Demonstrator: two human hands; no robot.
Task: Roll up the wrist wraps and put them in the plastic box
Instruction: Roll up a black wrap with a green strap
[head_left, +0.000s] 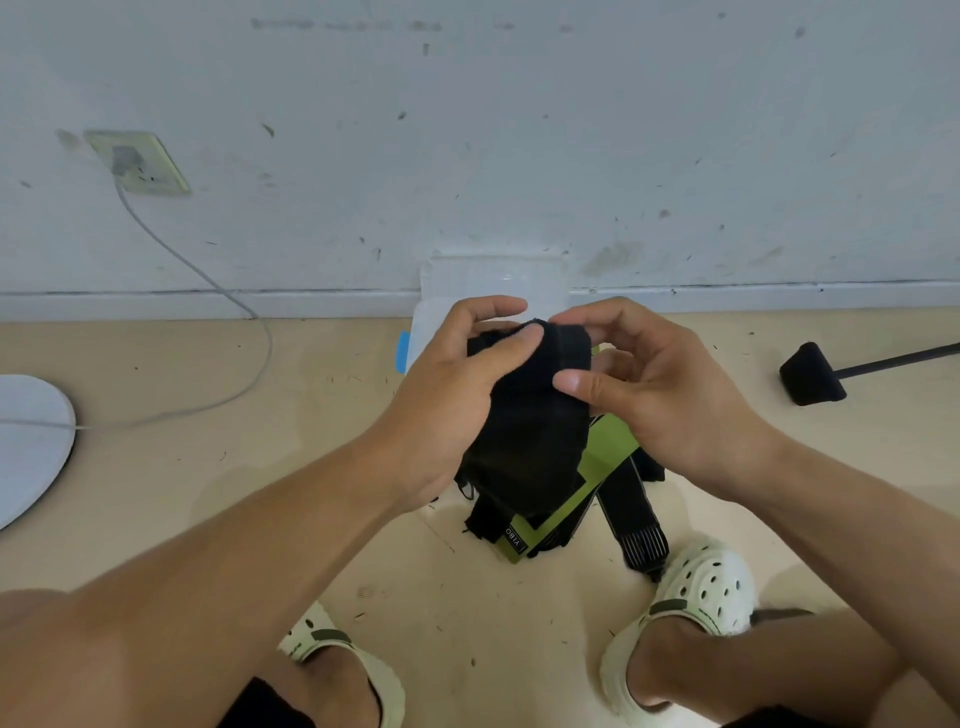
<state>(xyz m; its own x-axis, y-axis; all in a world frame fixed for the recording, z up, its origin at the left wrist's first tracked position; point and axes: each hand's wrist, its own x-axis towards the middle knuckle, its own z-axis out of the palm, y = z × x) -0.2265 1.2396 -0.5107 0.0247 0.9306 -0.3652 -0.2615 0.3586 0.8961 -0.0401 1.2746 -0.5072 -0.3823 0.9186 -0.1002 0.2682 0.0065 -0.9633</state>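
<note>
I hold a black wrist wrap (524, 415) up in front of me with both hands. My left hand (447, 395) grips its left edge, thumb pressed on the top end. My right hand (660, 384) pinches its right edge with thumb and fingers. The wrap hangs down over more black and green wrist wraps (582, 499) lying in a heap on the floor. Behind my hands, against the wall, stands the clear plastic box (488, 283), mostly hidden by them.
My two feet in pale clogs (696, 603) stand near the heap. A white round base (26, 441) with a grey cable lies at the left. A black rod with a padded foot (810, 374) lies at the right. A wall socket (137, 163) is at upper left.
</note>
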